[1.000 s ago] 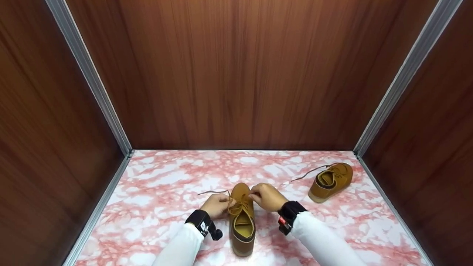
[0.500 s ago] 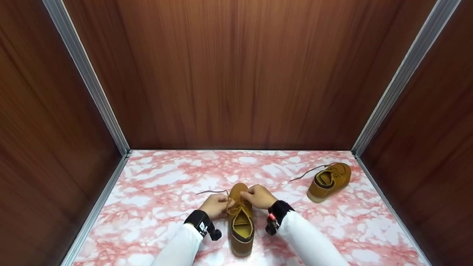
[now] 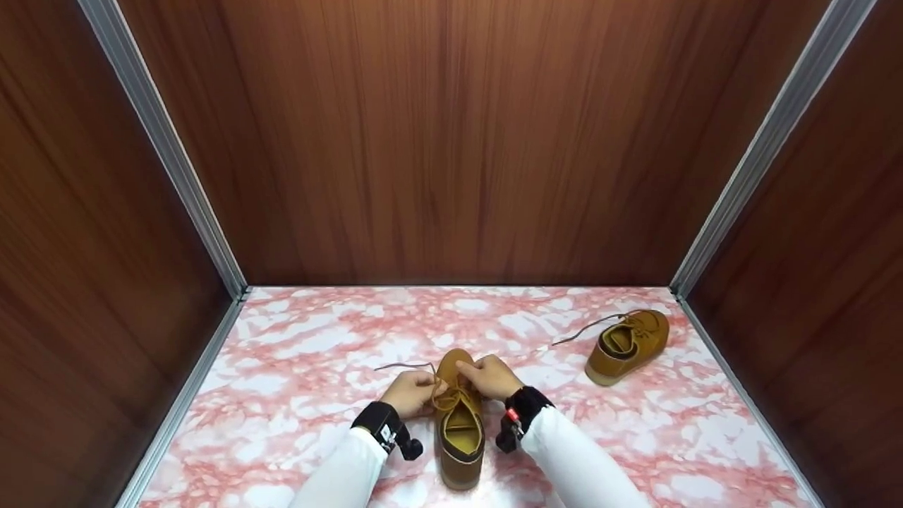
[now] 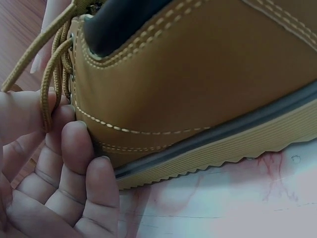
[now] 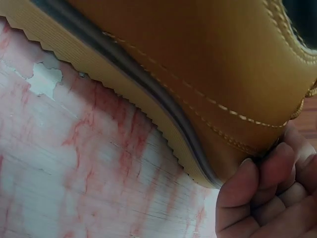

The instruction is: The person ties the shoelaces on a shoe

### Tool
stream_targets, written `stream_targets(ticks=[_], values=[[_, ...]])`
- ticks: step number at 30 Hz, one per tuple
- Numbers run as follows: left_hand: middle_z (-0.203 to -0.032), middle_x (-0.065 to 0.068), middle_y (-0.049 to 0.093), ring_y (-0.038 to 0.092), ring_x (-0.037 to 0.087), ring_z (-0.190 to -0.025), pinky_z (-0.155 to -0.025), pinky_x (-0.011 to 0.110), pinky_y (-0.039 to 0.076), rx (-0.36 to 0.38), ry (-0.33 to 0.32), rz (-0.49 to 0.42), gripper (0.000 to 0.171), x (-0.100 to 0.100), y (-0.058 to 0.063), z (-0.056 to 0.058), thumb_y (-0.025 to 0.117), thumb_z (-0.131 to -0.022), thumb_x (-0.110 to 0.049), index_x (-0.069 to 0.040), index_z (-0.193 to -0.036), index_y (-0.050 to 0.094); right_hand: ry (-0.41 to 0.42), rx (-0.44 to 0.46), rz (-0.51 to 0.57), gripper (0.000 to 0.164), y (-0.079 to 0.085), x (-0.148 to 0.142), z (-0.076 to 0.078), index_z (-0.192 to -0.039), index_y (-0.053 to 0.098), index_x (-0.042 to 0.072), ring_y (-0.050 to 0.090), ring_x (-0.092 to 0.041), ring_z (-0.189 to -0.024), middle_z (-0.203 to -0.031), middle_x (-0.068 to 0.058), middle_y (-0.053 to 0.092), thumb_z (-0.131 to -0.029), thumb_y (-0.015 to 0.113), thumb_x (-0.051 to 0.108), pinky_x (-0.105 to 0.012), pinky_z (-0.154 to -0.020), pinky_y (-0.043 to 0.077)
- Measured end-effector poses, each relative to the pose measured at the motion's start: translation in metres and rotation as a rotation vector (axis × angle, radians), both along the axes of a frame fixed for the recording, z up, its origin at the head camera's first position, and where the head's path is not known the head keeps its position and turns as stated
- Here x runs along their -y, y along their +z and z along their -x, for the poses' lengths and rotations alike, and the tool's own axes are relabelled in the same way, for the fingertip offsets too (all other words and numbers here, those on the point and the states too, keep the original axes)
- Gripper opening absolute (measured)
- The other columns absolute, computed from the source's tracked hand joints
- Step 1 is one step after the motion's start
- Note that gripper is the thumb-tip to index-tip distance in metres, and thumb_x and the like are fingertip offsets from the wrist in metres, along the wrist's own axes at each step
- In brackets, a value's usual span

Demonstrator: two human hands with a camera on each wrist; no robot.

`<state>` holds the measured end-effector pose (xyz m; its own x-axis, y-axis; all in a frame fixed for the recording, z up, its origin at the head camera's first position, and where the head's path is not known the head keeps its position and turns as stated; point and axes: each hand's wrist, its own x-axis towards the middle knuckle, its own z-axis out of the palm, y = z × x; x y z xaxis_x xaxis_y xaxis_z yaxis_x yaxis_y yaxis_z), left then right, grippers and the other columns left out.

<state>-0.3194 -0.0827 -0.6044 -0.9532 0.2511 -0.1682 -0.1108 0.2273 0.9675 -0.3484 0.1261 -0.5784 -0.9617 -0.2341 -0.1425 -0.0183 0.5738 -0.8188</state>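
Note:
A tan lace-up shoe (image 3: 460, 430) stands upright on the floor, its toe pointing away from me. My left hand (image 3: 410, 394) is at its left side, pinching a loop of the brown shoelace (image 4: 47, 82) between thumb and forefinger. The other left fingers (image 4: 77, 146) are curled beside the shoe's flank. From the right, my right hand (image 3: 494, 376) grips the front part, thumb across the top near the lowest lacing. Its curled fingers (image 5: 237, 186) touch the shoe's side in the right wrist view; what lies under the thumb is hidden.
A second tan shoe (image 3: 628, 346) stands at the right, its loose lace trailing left. One lace end (image 3: 402, 365) of the nearer shoe lies out to the left. Brown wood-grain panels (image 3: 451, 141) enclose the pink-and-white marbled surface (image 3: 317, 331) at the back and sides.
My right hand has moved left from the shoe's right edge, bringing its thumb onto the top near the toe. My left hand has stayed at the lace.

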Motion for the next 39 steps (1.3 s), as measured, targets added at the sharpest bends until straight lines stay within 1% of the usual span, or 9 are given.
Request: stream_targets(ticks=[2, 4, 9, 11, 15, 19, 27, 33, 39], values=[[-0.091, -0.001, 0.074, 0.068, 0.008, -0.078, -0.074, 0.029, 0.062, 0.003, 0.006, -0.009, 0.027, -0.0005, -0.0001, -0.0007, 0.074, -0.096, -0.023, 0.002, -0.106, 0.076, -0.008, 0.002, 0.009, 0.052, 0.0, 0.0009, -0.0003, -0.07, 0.073, 0.004, 0.045, -0.005, -0.047, -0.053, 0.007, 0.052, -0.103, 0.061, 0.043, -0.02, -0.048, 0.041], [-0.09, -0.002, 0.072, 0.067, 0.008, -0.078, -0.073, 0.028, 0.062, 0.01, 0.011, -0.018, 0.027, -0.001, -0.0003, -0.0012, 0.074, -0.097, -0.023, 0.002, -0.106, 0.076, -0.014, 0.004, 0.015, 0.053, -0.0001, 0.0018, -0.0007, -0.067, 0.071, 0.006, 0.044, -0.005, -0.046, -0.052, 0.008, 0.05, -0.102, 0.062, 0.044, -0.02, -0.047, 0.039], [-0.088, -0.003, 0.07, 0.067, 0.009, -0.079, -0.073, 0.029, 0.062, 0.001, 0.01, -0.028, 0.028, -0.0019, -0.0002, -0.0016, 0.073, -0.097, -0.021, 0.005, -0.106, 0.075, -0.021, -0.022, -0.015, 0.054, 0.0, 0.0046, -0.0016, -0.055, 0.056, 0.018, 0.042, -0.007, -0.048, -0.05, 0.011, 0.043, -0.101, 0.063, 0.047, -0.02, -0.048, 0.036], [-0.088, -0.003, 0.07, 0.067, 0.009, -0.079, -0.074, 0.031, 0.063, -0.007, 0.009, -0.024, 0.028, -0.0018, -0.0005, -0.0019, 0.073, -0.097, -0.02, 0.006, -0.106, 0.074, -0.022, -0.032, -0.039, 0.056, -0.0007, 0.0058, -0.0011, -0.052, 0.052, 0.021, 0.042, -0.008, -0.049, -0.049, 0.012, 0.04, -0.099, 0.064, 0.049, -0.021, -0.049, 0.035], [-0.09, -0.002, 0.071, 0.068, 0.009, -0.08, -0.076, 0.034, 0.064, -0.017, 0.013, -0.008, 0.027, -0.0015, -0.0009, -0.0024, 0.073, -0.097, -0.021, 0.005, -0.106, 0.074, -0.024, -0.039, -0.075, 0.059, -0.0027, 0.0081, 0.0008, -0.049, 0.046, 0.022, 0.039, -0.009, -0.049, -0.049, 0.013, 0.035, -0.096, 0.067, 0.052, -0.022, -0.049, 0.031], [-0.089, -0.003, 0.071, 0.067, 0.009, -0.079, -0.075, 0.033, 0.063, -0.016, 0.018, -0.002, 0.027, -0.0015, -0.0007, -0.0022, 0.074, -0.097, -0.021, 0.005, -0.105, 0.074, -0.023, -0.032, -0.096, 0.061, -0.0051, 0.0092, 0.0032, -0.049, 0.04, 0.022, 0.036, -0.008, -0.048, -0.049, 0.013, 0.032, -0.092, 0.072, 0.051, -0.022, -0.047, 0.029], [-0.089, -0.004, 0.069, 0.065, 0.009, -0.078, -0.073, 0.031, 0.062, -0.013, 0.024, -0.01, 0.028, -0.0022, -0.0011, -0.0019, 0.074, -0.097, -0.022, 0.005, -0.106, 0.074, 0.015, -0.055, -0.111, 0.057, -0.0057, 0.0074, 0.0034, -0.048, 0.039, 0.023, 0.033, -0.004, -0.044, -0.046, 0.015, 0.03, -0.091, 0.075, 0.035, -0.019, -0.044, 0.027], [-0.092, -0.002, 0.072, 0.066, 0.008, -0.079, -0.074, 0.033, 0.063, -0.025, 0.027, 0.023, 0.029, -0.0025, -0.0005, -0.0025, 0.074, -0.097, -0.025, 0.002, -0.106, 0.076, 0.012, -0.064, -0.144, 0.056, -0.0049, 0.0077, 0.0033, -0.048, 0.04, 0.023, 0.038, -0.005, -0.046, -0.046, 0.015, 0.033, -0.09, 0.076, 0.032, -0.018, -0.045, 0.032], [-0.091, -0.001, 0.072, 0.066, 0.009, -0.076, -0.073, 0.033, 0.063, -0.036, 0.031, 0.021, 0.03, -0.0019, -0.0005, -0.0029, 0.074, -0.096, -0.024, 0.004, -0.104, 0.075, -0.001, -0.056, -0.157, 0.054, -0.0044, 0.0098, 0.0026, -0.049, 0.041, 0.023, 0.042, -0.007, -0.048, -0.047, 0.014, 0.036, -0.091, 0.075, 0.031, -0.019, -0.046, 0.034]])
